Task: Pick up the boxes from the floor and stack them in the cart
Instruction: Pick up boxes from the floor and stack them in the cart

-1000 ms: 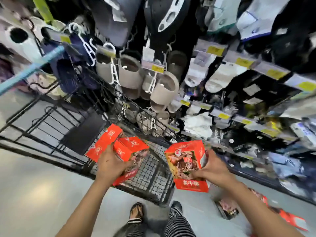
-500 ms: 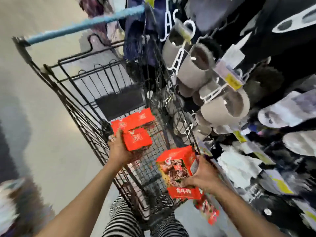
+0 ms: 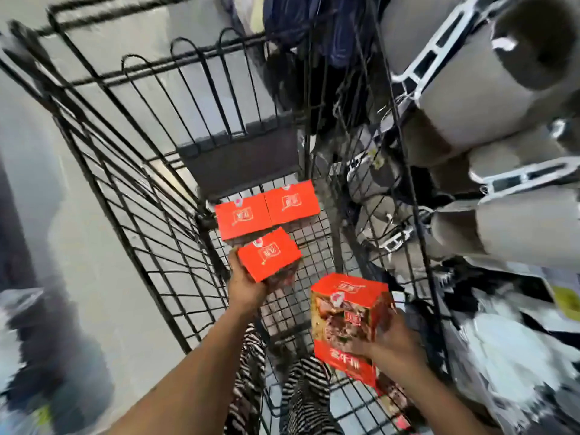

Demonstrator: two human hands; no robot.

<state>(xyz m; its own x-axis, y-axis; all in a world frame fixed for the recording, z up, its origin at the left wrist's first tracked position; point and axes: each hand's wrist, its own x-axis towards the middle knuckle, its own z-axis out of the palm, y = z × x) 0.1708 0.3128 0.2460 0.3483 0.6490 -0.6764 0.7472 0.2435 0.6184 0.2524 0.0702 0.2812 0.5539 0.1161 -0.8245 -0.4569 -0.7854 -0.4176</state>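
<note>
By the left hand (image 3: 248, 287), fingers curled beneath it, a tilted orange box (image 3: 270, 254) is held low inside the cart (image 3: 125, 183), just beside two boxes (image 3: 241, 219) lying flat there. A taller box (image 3: 348, 321) is gripped by the right hand (image 3: 392, 340) at the cart's near edge. If released while tilted, the orange box could be lodged crooked and the row knocked askew.

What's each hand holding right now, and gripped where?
Left hand grips the tilted red box by its near end; right hand grips the upright red box by its right side.
</note>
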